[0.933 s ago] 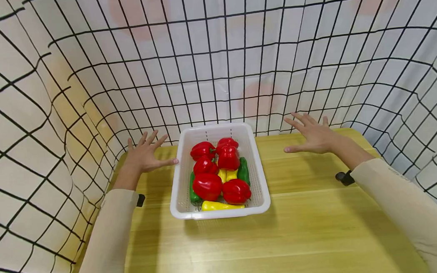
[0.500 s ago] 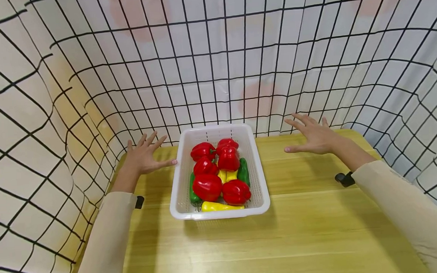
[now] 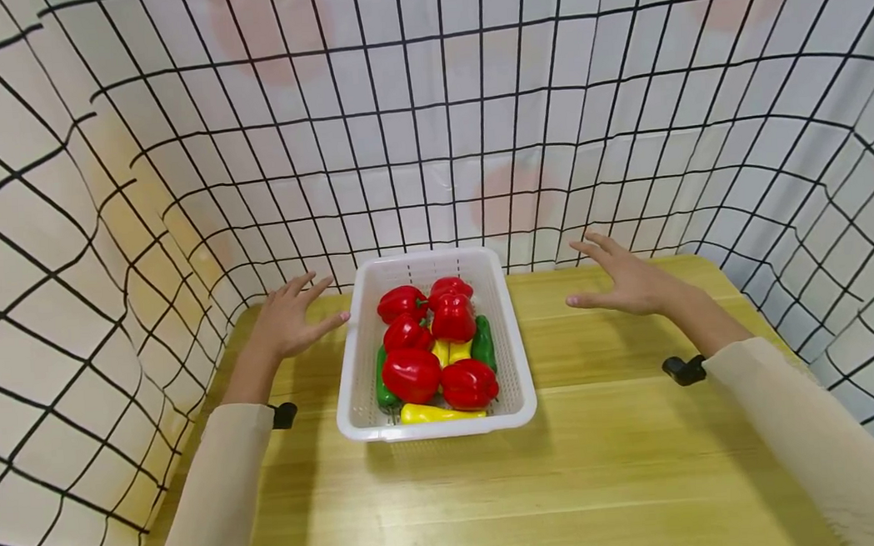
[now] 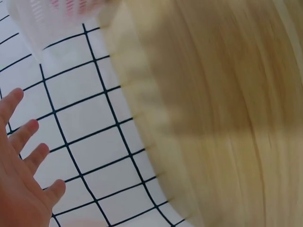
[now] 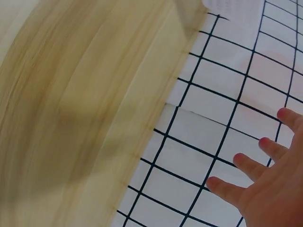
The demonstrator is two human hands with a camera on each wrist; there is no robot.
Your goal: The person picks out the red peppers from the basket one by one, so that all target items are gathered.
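A white plastic basket (image 3: 524, 384) stands on the wooden table in the head view. Several red bell peppers (image 3: 411, 376) lie in it, with long yellow peppers (image 3: 441, 413) and dark green peppers (image 3: 484, 344) around and under them. To the basket's left is my left hand (image 3: 286, 320), fingers spread, its thumb tip close to the rim; whether it touches I cannot tell. My right hand (image 3: 625, 285) hovers to the right, well apart from the basket, fingers extended and holding nothing. The left wrist view shows the left fingers (image 4: 35, 158) spread; the right wrist view shows the right fingers (image 5: 251, 168) likewise.
White cloth with a black grid (image 3: 443, 122) rises behind the table and along both sides. The wooden table (image 3: 451, 498) extends in front of the basket. Small dark devices (image 3: 685, 370) sit at both wrists.
The left hand has turned slightly and its fingers look closer together. The right hand's fingers have also drawn nearer each other. The view has shifted a little; basket and peppers stay put.
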